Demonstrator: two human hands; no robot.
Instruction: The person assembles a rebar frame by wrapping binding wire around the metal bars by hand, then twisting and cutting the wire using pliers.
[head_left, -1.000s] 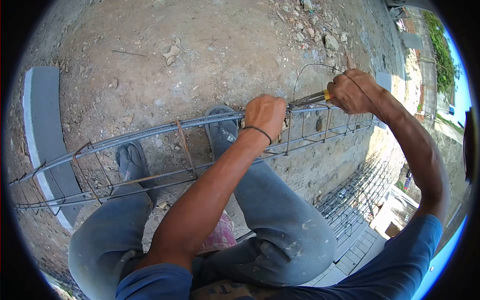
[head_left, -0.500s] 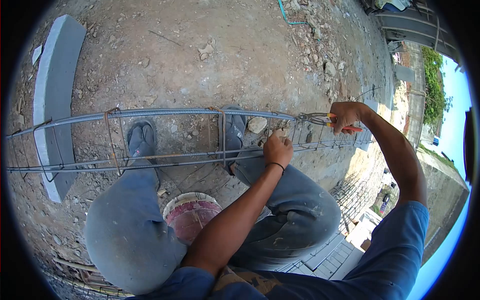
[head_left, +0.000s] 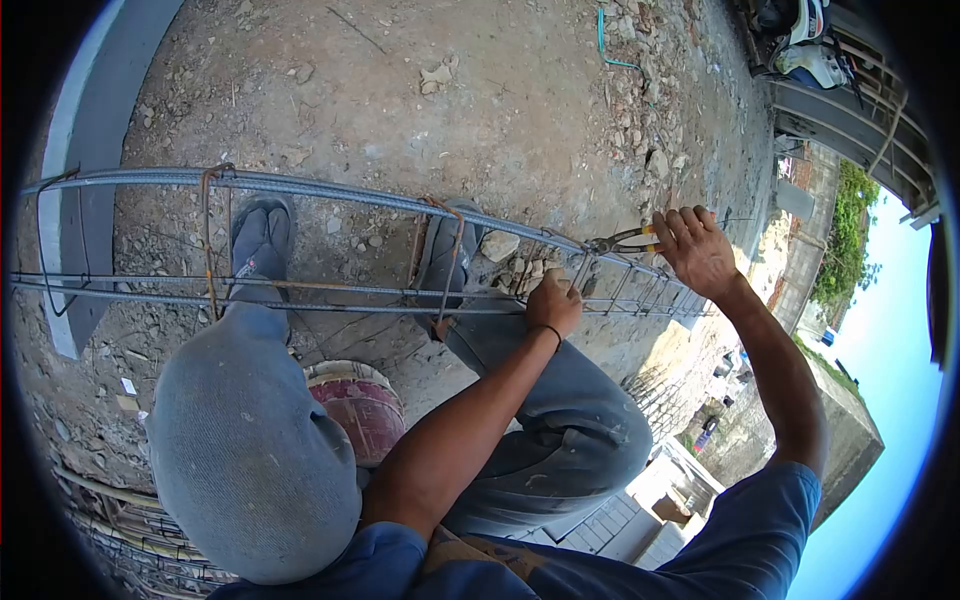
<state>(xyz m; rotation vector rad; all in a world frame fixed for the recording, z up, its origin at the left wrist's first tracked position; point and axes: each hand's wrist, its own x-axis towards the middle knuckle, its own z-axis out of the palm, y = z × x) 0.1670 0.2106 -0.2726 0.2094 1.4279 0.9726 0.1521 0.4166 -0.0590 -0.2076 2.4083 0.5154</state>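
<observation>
- Bare, stony ground point(head_left: 520, 90) filled the upper middle of the frame; rubble point(head_left: 638, 120) lay scattered toward the upper right, just beside a turquoise strip point(head_left: 603, 42).
- Green foliage point(head_left: 848, 235) and blue sky point(head_left: 870, 400) formed the background at the right.
- Steel cage point(head_left: 340, 189): long ribbed bars linked by bent stirrups, some rusty. It ran from the left edge to right of centre, across my lower legs.
- My right hand point(head_left: 697, 252), right of centre: its fingers were bent over the handles of the pliers point(head_left: 636, 240) and had hold of them.
- Head of the pliers: it pointed left and met the upper bars of the cage; it was too small for me to tell how far its jaws stood apart.
- My left hand point(head_left: 553, 303), near the centre: its fingers were curled in at the lower bars, beside a stirrup; I could not tell whether they gripped the steel. A dark band point(head_left: 553, 336) circled the wrist.
- Grey block point(head_left: 100, 140), upper left: the cage passed in front of it.
- Reddish bucket point(head_left: 362, 415), below centre: it stood between my knee and left forearm.
</observation>
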